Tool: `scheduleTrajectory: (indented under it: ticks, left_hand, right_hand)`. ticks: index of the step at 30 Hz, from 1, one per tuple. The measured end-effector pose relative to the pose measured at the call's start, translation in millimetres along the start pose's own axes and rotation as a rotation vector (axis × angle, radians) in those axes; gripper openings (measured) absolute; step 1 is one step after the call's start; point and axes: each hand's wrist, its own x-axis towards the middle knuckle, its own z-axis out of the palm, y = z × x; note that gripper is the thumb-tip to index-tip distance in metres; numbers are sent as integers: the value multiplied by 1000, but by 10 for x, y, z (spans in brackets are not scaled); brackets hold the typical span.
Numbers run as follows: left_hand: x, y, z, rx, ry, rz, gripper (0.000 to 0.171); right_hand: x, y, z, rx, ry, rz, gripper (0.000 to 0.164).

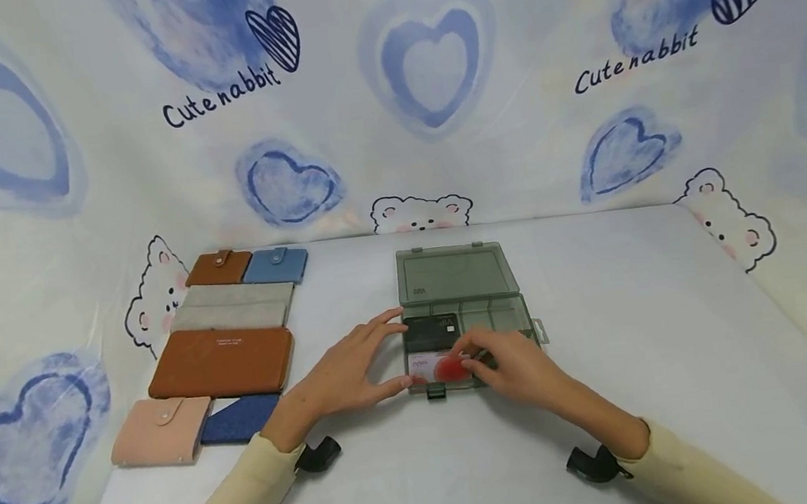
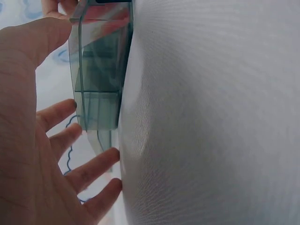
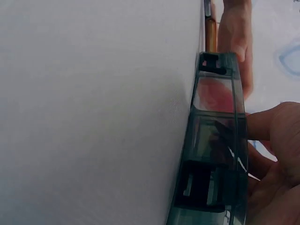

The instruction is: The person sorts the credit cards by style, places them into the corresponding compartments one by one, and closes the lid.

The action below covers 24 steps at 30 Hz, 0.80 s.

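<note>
A clear green plastic compartment box [image 1: 490, 314] stands on the table with its lid [image 1: 457, 272] folded back. In its left compartments, a black VIP card [image 1: 424, 334] lies behind a pink-and-red card [image 1: 428, 366]. My right hand [image 1: 511, 361] pinches the right edge of the pink-and-red card between curled thumb and fingers, just over the box's front part. At the box's left side, my left hand [image 1: 350, 369] spreads its fingers, with the thumb [image 2: 49, 35] against the front corner of the rim. The right fingertips are partly hidden in the right wrist view.
To the left lie a brown card holder [image 1: 205, 270], a blue card holder [image 1: 277, 265], a grey wallet [image 1: 236, 304], a long brown wallet [image 1: 220, 360], a pink card holder [image 1: 156, 429] and a navy holder [image 1: 243, 420]. A patterned curtain [image 1: 511, 146] hangs behind the table.
</note>
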Motion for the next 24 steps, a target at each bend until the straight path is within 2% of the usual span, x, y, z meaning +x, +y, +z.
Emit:
scheduleTrajectory:
  ticks: [4,7,9,12,16,19,21,24]
  left_hand:
    - [6,5,-20,-7,-8,-6,80]
    - [11,15,-46,-35,-37,-21,79]
    - [22,26,-74,-53,-68,-39,79]
    - [40,37,-107,-73,-115,-68,79]
    - [87,56,-154,-156,-137,-127,78]
    - [157,94,-221,-282,-102,-207,79]
    - [246,98,-290,-371,-42,-263,78]
    - [416,24,-408,-562,52,-375,78]
  right_hand:
    - [3,-40,3,-112,-2,-59,23]
    - [-25,-73,7,-197,-23,-94,31]
    - [-50,-87,12,-247,-37,-96,38]
    - [-88,-92,19,-261,-66,-84,42]
    - [-103,-69,-60,-164,-173,-61,46]
    - [-64,-29,-239,-50,-236,-29,49]
    - [9,33,-402,20,-210,-16,49]
    - [157,221,-625,125,-90,32,50]
